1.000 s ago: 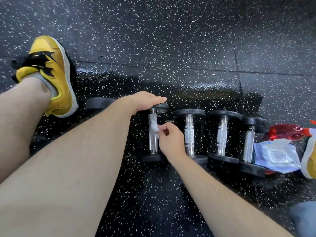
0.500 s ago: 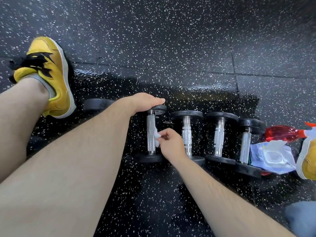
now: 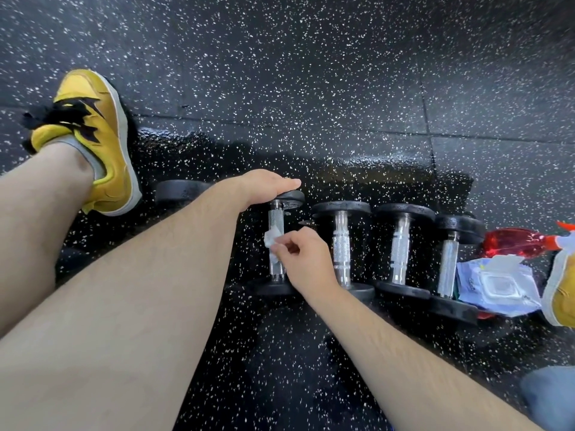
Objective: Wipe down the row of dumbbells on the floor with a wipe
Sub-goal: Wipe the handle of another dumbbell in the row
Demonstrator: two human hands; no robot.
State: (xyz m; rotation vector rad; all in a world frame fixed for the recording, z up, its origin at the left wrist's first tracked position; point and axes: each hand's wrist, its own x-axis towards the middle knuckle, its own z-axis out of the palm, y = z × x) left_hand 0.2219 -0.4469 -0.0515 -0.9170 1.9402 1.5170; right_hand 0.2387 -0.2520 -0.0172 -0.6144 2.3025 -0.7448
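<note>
Head view looks down at a row of dumbbells (image 3: 341, 247) lying on the black speckled floor (image 3: 311, 88). The left hand (image 3: 264, 185) rests flat, fingers straight, on the far head of one dumbbell (image 3: 276, 217). The right hand (image 3: 306, 259) pinches a crumpled white wipe (image 3: 271, 242) against that dumbbell's chrome handle, near its middle. Three more dumbbells (image 3: 399, 250) lie just beside it to the right, and another dumbbell head (image 3: 180, 191) shows past the left forearm. At the row's right end lie a pack of wipes (image 3: 497, 284) and a red spray bottle (image 3: 513, 242). A yellow shoe (image 3: 93, 135) sits at far left
</note>
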